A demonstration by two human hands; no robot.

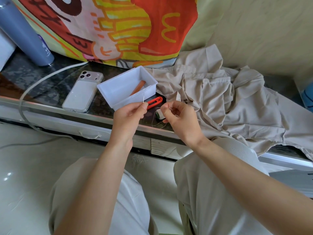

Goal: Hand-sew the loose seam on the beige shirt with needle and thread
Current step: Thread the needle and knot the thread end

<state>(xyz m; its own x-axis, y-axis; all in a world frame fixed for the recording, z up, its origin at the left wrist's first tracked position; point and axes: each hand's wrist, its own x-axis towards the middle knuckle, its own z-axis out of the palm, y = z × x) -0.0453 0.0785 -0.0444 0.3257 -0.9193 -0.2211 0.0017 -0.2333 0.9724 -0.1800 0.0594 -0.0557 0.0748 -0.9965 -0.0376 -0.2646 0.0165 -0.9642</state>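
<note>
— Where are the hands?

— Both are raised over the front edge of the counter (42, 85), close together but not touching. The left hand (129, 112) pinches a needle (143, 97) between thumb and forefinger, and the needle stands nearly upright. The right hand (179, 116) has its fingers curled and pinches the end of a pale thread (155, 122), which loops down below it.

— And the spool?

— The thread spool (160, 114) lies on the counter near the front edge, partly hidden behind the right hand's fingers.

— The shirt?

— The beige shirt (220, 99) lies crumpled on the right part of the counter, and its hem hangs over the front edge. Neither hand touches it.

— What else is there?

— A white plastic box (118, 89) sits mid-counter with an orange tool (138, 87) inside. Red thread snips (155, 102) lie just beside the box, and a phone (83, 91) lies face down to its left. A grey bottle (25, 34) stands at the back left corner.
</note>
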